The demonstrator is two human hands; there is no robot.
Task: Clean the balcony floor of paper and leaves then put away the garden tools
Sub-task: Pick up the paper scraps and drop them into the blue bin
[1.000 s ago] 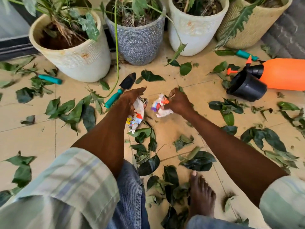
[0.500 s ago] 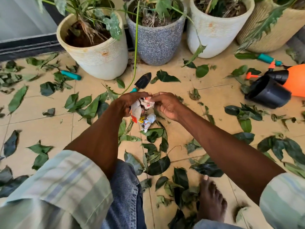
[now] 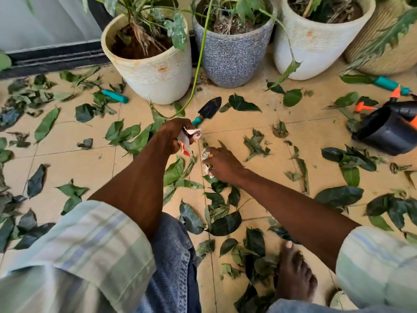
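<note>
In the head view, a bunch of crumpled paper (image 3: 188,137) is gripped in the left hand (image 3: 172,136), just in front of the trowel (image 3: 206,110) that lies before the grey pot (image 3: 232,55). A second scrap of paper (image 3: 207,162) is pinched at the floor by the curled fingers of the right hand (image 3: 222,163), a little nearer the person than the trowel. Leaves (image 3: 133,137) are scattered over the tiles on every side of the trowel. A teal tool handle (image 3: 115,96) lies to the trowel's left beside the cream pot (image 3: 155,71), another teal handle (image 3: 389,83) far to its right, near the black cup (image 3: 387,134) and the orange sprayer (image 3: 414,119).

The step in hand is judged to be paper gathering. It is best done by the scrap being lifted clear of the leaves under it and passed into the left bunch, which should be squeezed tight so nothing is dropped. The trowel should be left unmoved until the floor is cleared.
</note>
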